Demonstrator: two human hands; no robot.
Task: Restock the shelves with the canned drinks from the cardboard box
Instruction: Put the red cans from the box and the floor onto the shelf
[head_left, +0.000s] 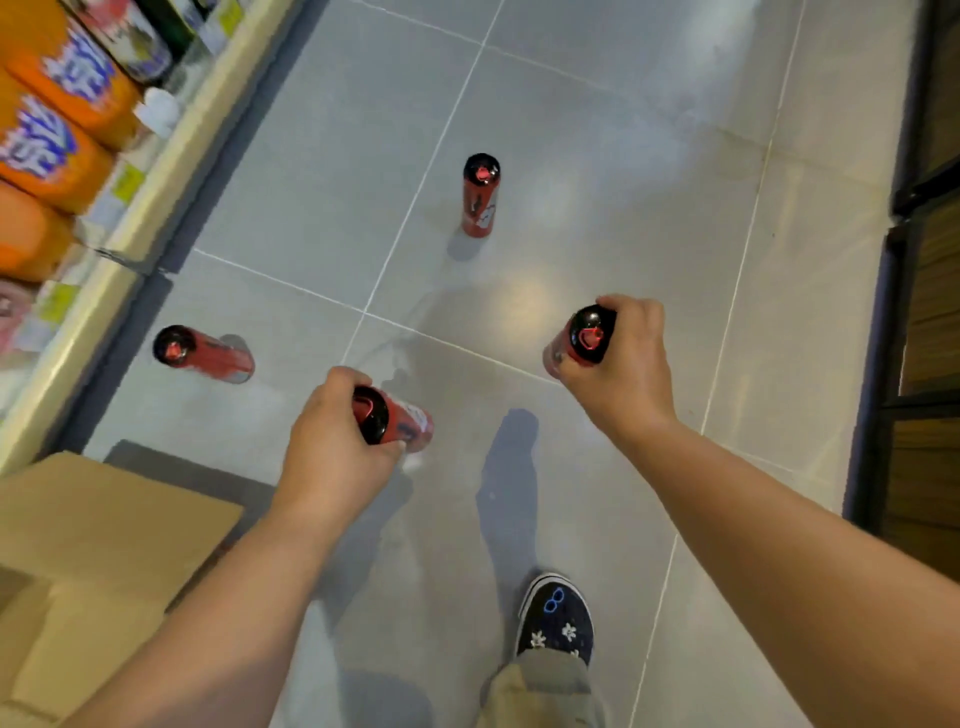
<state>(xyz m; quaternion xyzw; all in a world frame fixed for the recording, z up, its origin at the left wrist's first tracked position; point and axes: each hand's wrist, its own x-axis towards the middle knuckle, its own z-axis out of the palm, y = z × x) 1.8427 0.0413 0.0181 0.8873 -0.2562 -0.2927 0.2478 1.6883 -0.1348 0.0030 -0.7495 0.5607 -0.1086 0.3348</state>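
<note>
— What do the hands hold?
— The left hand (332, 447) grips a red can (400, 421). The right hand (623, 358) grips another can (584, 340), mostly hidden by fingers.
— Any more?
— Two more cans (480, 195) stand on the floor (597, 156). The cardboard box (93, 561) is cut off, its inside unseen. The shelf (130, 208) packs look blurry.

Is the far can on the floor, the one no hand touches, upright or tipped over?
Upright. The far can stands on the floor tiles, its dark top facing the camera.
</note>
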